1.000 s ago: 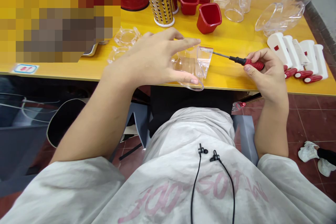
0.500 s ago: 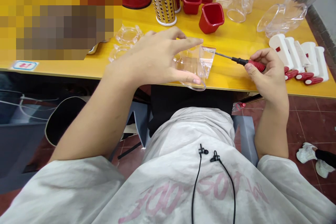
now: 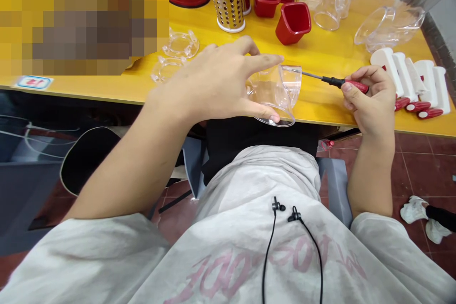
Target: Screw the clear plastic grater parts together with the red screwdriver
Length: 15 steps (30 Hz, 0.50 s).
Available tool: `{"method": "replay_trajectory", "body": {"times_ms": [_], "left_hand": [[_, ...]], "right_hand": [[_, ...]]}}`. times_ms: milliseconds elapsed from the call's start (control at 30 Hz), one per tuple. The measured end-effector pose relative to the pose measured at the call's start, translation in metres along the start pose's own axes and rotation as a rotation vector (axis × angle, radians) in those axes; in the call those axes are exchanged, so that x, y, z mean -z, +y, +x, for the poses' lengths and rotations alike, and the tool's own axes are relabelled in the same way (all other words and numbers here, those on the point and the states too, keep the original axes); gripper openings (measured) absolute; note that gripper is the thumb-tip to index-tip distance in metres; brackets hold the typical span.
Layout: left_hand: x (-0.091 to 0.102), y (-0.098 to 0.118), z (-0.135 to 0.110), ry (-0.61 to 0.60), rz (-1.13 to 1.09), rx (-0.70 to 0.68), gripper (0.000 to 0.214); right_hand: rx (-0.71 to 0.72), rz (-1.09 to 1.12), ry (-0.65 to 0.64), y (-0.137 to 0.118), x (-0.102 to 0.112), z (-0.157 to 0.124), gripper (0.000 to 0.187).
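Note:
My left hand (image 3: 221, 83) grips a clear plastic funnel-like part (image 3: 272, 90) near the table's front edge, thumb on the near side and fingers over the far side. Between the fingers and thumb of my right hand (image 3: 374, 97) is a screwdriver (image 3: 337, 81) with a red and black handle. Its shaft points left, and the tip is at the right end of the clear part; whether it touches a screw is too small to tell. Two clear plastic rings (image 3: 180, 45) lie beyond my left wrist, one partly hidden by it.
A perforated metal drum (image 3: 226, 0) and red square cups (image 3: 294, 23) stand at the back of the yellow table (image 3: 331, 52). More clear parts (image 3: 392, 26) are at the back right. A row of white handles with red ends (image 3: 423, 80) lies right of my right hand.
Both hands, the clear part and the screwdriver appear slightly further right in view, as does the table behind them. My grip on each stays the same.

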State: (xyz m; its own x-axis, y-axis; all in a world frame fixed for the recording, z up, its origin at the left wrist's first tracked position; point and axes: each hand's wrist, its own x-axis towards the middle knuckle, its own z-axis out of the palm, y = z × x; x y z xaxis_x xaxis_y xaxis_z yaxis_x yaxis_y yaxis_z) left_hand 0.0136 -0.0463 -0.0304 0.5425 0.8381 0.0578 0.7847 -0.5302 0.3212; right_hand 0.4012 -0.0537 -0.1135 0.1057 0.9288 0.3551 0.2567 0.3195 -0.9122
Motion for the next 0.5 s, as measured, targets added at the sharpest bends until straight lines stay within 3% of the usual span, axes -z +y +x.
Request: {"method": "replay_trajectory", "body": {"times_ms": [133,333,500], "left_hand": [[-0.003,0.004,-0.001,0.02,-0.018,-0.023,0.113],[-0.008,0.009,-0.014,0.091,-0.018,-0.052,0.116],[0.012,0.018,-0.037,0.07,0.147,-0.032,0.117]], "right_hand": [[-0.049,0.074,-0.006,-0.005,-0.002,0.002,0.058],[-0.164,0.028,-0.114,-0.022,-0.001,-0.004,0.059],[-0.233,0.185,-0.197,-0.036,-0.003,-0.011,0.048]]}}
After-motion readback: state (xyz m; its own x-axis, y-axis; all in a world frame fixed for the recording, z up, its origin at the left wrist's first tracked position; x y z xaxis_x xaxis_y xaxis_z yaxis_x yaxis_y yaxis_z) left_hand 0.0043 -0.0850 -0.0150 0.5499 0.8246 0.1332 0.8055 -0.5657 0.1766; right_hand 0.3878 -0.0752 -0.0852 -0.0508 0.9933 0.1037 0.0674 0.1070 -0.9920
